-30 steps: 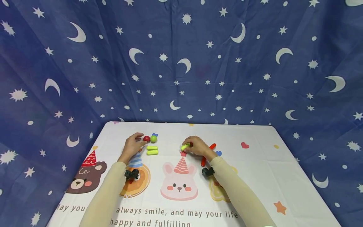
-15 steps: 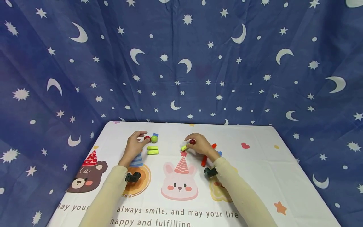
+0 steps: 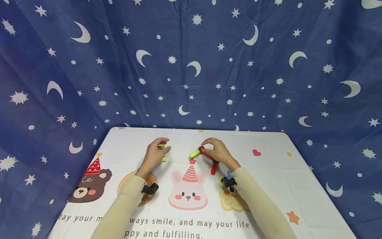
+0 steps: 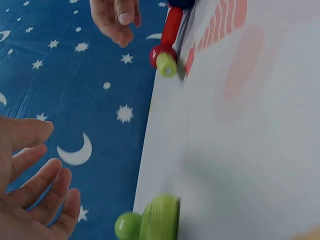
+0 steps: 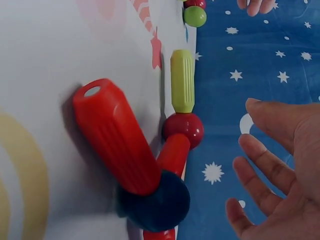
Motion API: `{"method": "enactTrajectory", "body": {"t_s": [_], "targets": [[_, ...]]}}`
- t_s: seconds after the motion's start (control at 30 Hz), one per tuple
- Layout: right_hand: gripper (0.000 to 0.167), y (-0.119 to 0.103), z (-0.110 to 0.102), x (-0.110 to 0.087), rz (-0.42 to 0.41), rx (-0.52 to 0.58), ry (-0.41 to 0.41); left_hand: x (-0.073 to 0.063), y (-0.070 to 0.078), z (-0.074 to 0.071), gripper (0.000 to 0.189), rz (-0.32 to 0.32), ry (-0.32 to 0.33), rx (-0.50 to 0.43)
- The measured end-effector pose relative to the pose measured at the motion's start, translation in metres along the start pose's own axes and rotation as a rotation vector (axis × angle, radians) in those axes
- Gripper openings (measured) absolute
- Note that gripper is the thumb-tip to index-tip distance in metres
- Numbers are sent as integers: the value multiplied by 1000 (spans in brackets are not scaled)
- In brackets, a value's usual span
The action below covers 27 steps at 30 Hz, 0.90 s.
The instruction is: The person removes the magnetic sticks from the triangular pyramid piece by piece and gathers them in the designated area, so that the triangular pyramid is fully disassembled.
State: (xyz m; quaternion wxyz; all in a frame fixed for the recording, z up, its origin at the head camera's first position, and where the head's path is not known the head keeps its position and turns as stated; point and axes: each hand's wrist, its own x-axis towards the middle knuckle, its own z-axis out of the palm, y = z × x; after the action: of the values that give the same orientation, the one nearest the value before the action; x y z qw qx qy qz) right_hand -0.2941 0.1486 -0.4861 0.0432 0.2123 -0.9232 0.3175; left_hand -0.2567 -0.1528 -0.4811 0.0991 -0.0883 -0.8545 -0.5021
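My left hand (image 3: 155, 154), fingers spread and loosely bent, hovers by the lime-green ridged sticks (image 4: 160, 220) and a green ball (image 4: 127, 226), apart from them in the left wrist view. A red ball (image 5: 194, 4) beside that green ball shows in the right wrist view; my hand covers much of this group in the head view. My right hand (image 3: 219, 151) is also spread, holding nothing, beside another red ball (image 5: 184, 131). A lime-green ridged stick (image 5: 182, 80) meets this ball on one side, a red stick (image 5: 174, 154) on the other. The red stick runs to a dark blue ball (image 5: 157, 202).
Another red stick (image 5: 117, 135) juts from the dark blue ball towards the table's front. A white cloth (image 3: 191, 186) with printed animals and lettering covers the table. Behind it hangs a blue curtain (image 3: 191, 86) with moons and stars.
My right hand has let go of the lime-green stick and moved right, exposing the red ball. My left hand has moved right, from beside the other red ball to over the green pieces.
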Motion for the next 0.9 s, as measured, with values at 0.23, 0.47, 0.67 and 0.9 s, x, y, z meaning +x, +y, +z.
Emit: {"method": "enactTrajectory", "body": {"t_s": [0.23,0.47,0.67,0.9], "targets": [[25,3,-4,-8,93,16,35,2,5,30,32,-5,-27,-14],[26,7,2,-11,157,33,66,3,3,63,33,-29,-80,-29],[30,11,12,-6,203,49,57,6,-2,88,36,-70,-132,-33],[32,15,20,0,230,39,28,10,-4,106,34,-110,-156,-2]]}}
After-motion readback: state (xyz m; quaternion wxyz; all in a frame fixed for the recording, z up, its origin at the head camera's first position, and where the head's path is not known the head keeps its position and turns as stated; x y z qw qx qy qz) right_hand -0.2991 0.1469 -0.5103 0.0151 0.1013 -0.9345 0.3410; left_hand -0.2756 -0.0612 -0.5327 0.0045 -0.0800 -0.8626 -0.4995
